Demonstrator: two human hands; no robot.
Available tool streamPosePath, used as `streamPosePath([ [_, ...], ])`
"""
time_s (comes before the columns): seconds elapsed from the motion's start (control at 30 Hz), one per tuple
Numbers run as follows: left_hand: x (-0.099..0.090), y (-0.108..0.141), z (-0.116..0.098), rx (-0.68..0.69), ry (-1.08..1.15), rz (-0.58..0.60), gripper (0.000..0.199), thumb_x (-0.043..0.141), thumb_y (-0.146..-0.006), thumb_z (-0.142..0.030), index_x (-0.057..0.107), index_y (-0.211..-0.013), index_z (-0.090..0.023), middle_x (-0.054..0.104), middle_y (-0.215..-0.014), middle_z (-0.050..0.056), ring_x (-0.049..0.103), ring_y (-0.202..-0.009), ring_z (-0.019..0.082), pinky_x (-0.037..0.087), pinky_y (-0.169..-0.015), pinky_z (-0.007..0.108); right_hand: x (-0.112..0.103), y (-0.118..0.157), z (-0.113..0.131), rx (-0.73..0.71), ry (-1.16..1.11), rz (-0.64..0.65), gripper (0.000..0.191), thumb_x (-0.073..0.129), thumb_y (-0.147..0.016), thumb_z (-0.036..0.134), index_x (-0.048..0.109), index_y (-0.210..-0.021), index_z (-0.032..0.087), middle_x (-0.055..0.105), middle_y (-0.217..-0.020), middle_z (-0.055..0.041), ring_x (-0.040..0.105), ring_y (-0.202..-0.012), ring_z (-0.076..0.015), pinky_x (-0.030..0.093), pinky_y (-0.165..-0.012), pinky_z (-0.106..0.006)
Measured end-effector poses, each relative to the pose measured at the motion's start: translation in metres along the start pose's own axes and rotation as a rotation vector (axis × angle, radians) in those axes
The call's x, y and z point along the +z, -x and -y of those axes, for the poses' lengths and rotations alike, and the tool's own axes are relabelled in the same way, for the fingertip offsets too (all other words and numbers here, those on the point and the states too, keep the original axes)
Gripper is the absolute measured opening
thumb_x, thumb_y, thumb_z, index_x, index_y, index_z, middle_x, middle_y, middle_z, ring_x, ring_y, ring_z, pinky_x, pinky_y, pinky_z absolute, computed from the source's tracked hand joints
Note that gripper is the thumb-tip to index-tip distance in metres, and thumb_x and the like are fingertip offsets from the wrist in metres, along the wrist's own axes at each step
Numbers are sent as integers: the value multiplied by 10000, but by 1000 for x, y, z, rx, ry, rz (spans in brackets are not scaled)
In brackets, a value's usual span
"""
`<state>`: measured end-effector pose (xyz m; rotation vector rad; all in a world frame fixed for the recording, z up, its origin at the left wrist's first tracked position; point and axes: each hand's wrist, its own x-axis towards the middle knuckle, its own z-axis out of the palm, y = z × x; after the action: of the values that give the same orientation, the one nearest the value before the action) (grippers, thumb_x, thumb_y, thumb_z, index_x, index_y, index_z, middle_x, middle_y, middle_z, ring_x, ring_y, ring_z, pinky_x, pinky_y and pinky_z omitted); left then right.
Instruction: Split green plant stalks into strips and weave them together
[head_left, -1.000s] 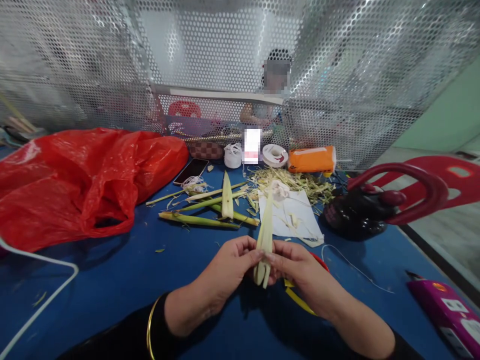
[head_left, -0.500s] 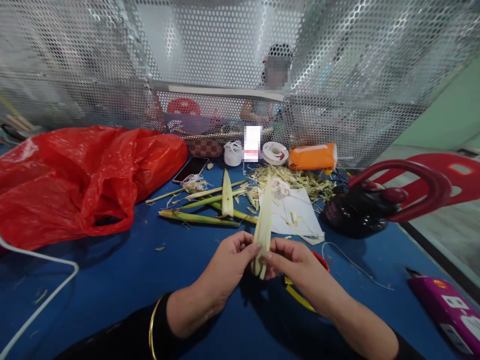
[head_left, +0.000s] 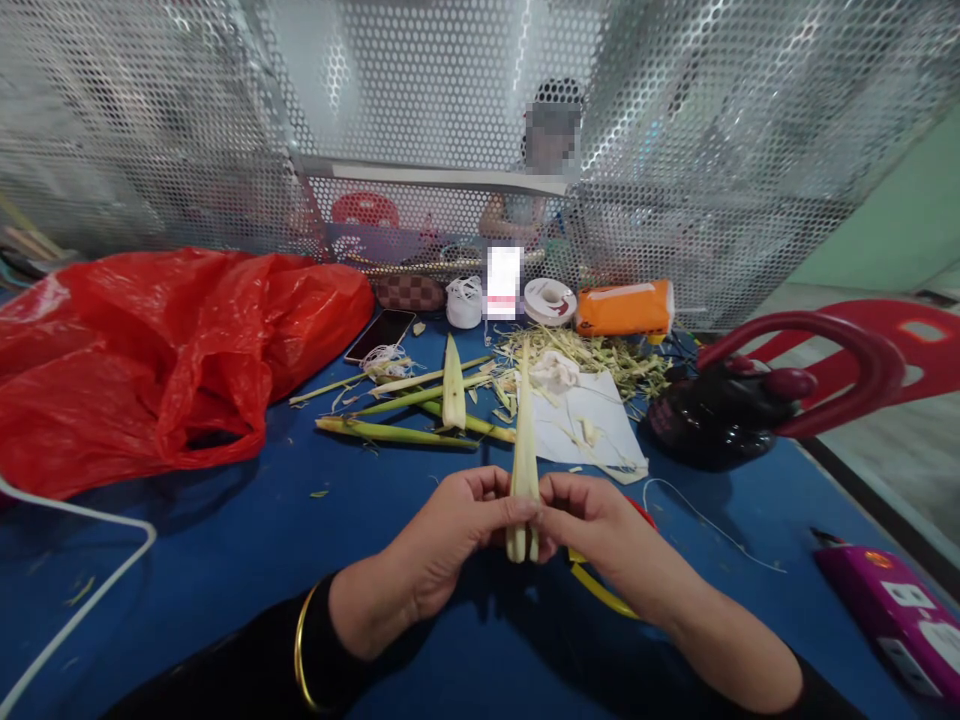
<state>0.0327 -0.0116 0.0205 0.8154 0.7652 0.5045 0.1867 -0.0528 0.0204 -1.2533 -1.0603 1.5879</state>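
Note:
Between my two hands stands a pale green plant husk point(head_left: 525, 440), long and tapered, its tip pointing away from me. Its lower end is folded inward lengthwise. My left hand point(head_left: 469, 520) pinches it from the left, with the thumb on the front. My right hand point(head_left: 581, 515) grips it from the other side, and the two thumbs meet over it. Beyond the hands, several green stalks and husks point(head_left: 397, 434) lie on the blue table point(head_left: 247, 570). A yellow and red ring-like thing point(head_left: 604, 592) is partly hidden under my right hand.
On the left lies a red plastic bag point(head_left: 150, 370), with a phone point(head_left: 381, 335) beside it. Shredded plant scraps point(head_left: 622, 365) and a white paper point(head_left: 615, 430) are further back. A dark kettle point(head_left: 712, 420) and a purple packet point(head_left: 892, 610) stand right. Behind a perforated screen point(head_left: 420, 90) sits a person.
The husk has gone from spread fairly flat to folded narrower lengthwise. My thumbs have come together over it.

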Motion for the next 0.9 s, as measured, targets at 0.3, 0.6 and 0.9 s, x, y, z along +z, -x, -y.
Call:
streamPosePath([
  [0.3,-2,-2,1,-35,45,50,272,753,-710,-329,620,-829,-124,667,-710,57,646,-655,178,472,-714,307,-4,1,1,34,-111,60,387,786,-675,485,632,-686,130,679,-637,-35,569,-541,-88,459,-563,-212],
  [0.6,0,-2,-2,5,14,113,295,741,-723,-360,661,-875,-119,654,-710,49,611,-658,160,438,-685,277,-6,1,-1,50,-211,82,272,762,-713,385,635,-691,145,628,-626,-9,563,-560,-103,443,-560,-220],
  [0.9,-3,-4,3,16,-39,62,287,741,-719,-295,627,-916,-121,681,-805,75,626,-701,159,473,-664,264,-3,-2,-4,20,-162,-60,358,764,-692,488,611,-686,164,596,-597,14,561,-557,-113,435,-581,-238],
])
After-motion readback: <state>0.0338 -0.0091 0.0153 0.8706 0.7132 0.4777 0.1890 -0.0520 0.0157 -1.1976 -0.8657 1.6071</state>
